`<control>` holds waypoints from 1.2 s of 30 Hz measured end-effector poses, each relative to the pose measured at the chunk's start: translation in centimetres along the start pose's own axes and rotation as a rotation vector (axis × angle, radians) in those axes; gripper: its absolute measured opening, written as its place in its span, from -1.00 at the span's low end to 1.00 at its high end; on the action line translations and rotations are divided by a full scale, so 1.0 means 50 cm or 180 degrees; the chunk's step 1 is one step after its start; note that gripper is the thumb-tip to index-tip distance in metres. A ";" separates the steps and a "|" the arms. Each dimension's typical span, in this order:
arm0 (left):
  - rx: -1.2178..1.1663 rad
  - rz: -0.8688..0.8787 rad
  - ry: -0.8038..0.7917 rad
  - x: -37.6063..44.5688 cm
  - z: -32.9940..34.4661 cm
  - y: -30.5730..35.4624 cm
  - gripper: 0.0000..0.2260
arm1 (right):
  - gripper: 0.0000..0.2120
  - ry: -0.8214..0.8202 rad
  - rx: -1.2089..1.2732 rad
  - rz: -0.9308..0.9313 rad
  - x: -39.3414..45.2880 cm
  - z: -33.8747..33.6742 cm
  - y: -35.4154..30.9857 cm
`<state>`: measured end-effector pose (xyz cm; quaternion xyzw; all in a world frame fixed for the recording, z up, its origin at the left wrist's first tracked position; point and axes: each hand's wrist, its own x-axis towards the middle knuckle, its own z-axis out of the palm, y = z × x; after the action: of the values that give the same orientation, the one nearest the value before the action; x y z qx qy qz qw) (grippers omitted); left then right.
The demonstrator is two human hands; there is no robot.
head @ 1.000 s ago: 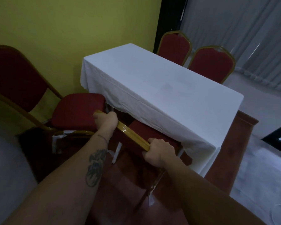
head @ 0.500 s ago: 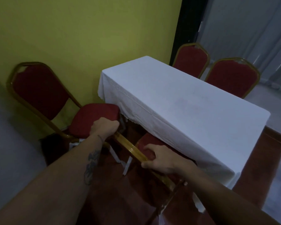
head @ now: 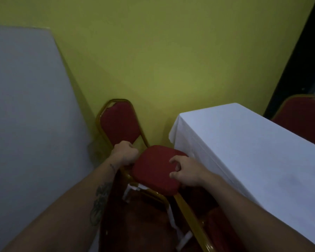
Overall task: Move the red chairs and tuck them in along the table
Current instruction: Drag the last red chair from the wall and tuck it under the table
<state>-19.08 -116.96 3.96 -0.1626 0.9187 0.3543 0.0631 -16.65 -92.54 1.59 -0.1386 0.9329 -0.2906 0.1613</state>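
A red chair with a gold frame stands against the yellow wall, its backrest upright and its seat turned toward the table, which is covered in a white cloth. My left hand is closed around the frame where the back meets the seat. My right hand hovers over the seat's table-side edge with its fingers curled and apart. A second red chair sits pushed under the table's near side, and only its gold top rail shows. A third red chair stands behind the table at far right.
The yellow wall is close behind the held chair. Grey floor spreads to the left. A dark red-brown wooden platform lies under the chairs and table. A black doorframe rises at the right.
Both hands have left the top rail of the chair under the table. The view swung left, and my hands moved to the chair by the wall, the left closing on its frame.
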 end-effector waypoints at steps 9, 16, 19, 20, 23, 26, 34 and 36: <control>-0.0154 -0.0026 0.0416 0.303 -0.195 -0.122 -0.88 | -0.42 -0.0050 -0.0184 -0.0107 0.365 0.002 -0.142; 0.0004 -0.0137 0.0581 0.496 -0.280 -0.176 -0.91 | -0.39 -0.0168 -0.0226 -0.0094 0.610 0.033 -0.233; 0.0246 -0.0134 0.0675 0.583 -0.289 -0.191 -0.84 | -0.39 -0.0185 -0.0317 -0.0136 0.732 0.039 -0.273; 0.0283 -0.0167 0.0740 0.617 -0.291 -0.196 -0.81 | -0.38 -0.0222 -0.0351 -0.0154 0.778 0.041 -0.286; 0.0318 -0.0286 0.0758 0.717 -0.298 -0.205 -0.69 | -0.36 -0.0293 -0.0360 -0.0230 0.924 0.034 -0.323; 0.0393 -0.0463 0.0653 0.817 -0.309 -0.212 -0.54 | -0.34 -0.0405 -0.0229 -0.0211 1.061 0.026 -0.357; 0.0376 -0.0939 -0.0010 0.996 -0.275 -0.240 -0.52 | -0.24 -0.0679 0.0582 0.0398 1.339 0.073 -0.423; 0.0361 -0.1012 0.0004 1.008 -0.276 -0.239 -0.73 | -0.20 -0.0738 0.0859 0.0579 1.374 0.089 -0.433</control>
<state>-62.32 -147.33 -4.99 -0.3023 0.9000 0.2873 0.1268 -73.89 -136.13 -4.30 -0.0633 0.8694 -0.3794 0.3103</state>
